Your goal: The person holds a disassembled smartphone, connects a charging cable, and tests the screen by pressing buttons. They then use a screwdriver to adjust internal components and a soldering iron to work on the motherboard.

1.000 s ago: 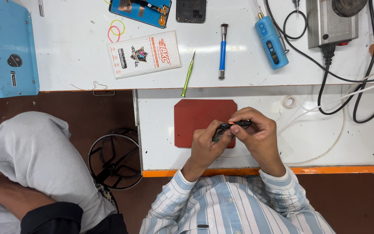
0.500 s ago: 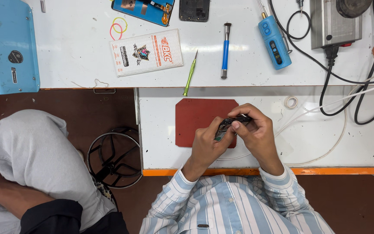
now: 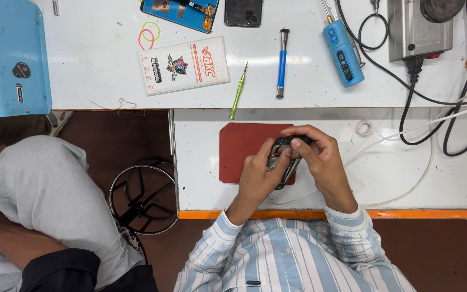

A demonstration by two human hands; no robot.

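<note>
Nearest me, both striped sleeves come up over the orange front edge of the small white work table point(image 3: 406, 178), and my two hands meet above it. My left hand point(image 3: 258, 176) is curled around the near end of a small dark phone body point(image 3: 282, 157), its thumb laid up along the left side. My right hand point(image 3: 322, 159) cups the far end from the right, fingers bent over the top and the forefinger tip pressing down on the upper face. Both hands are closed on the device, not spread. The phone runs roughly near to far, tilted a little to the right at its far end, so its long axis points away from me; my left hand holds the nearer end and my right hand the farther one. It hangs just over the right edge of the red mat point(image 3: 244, 151), whether touching it I cannot tell. Just beyond my right hand lies a small white tape ring point(image 3: 362, 127). On the larger bench behind sit a green screwdriver point(image 3: 238, 91), a blue-handled screwdriver point(image 3: 281, 64), a blue handheld tool point(image 3: 344, 54) and a flat printed packet point(image 3: 184, 65).
</note>
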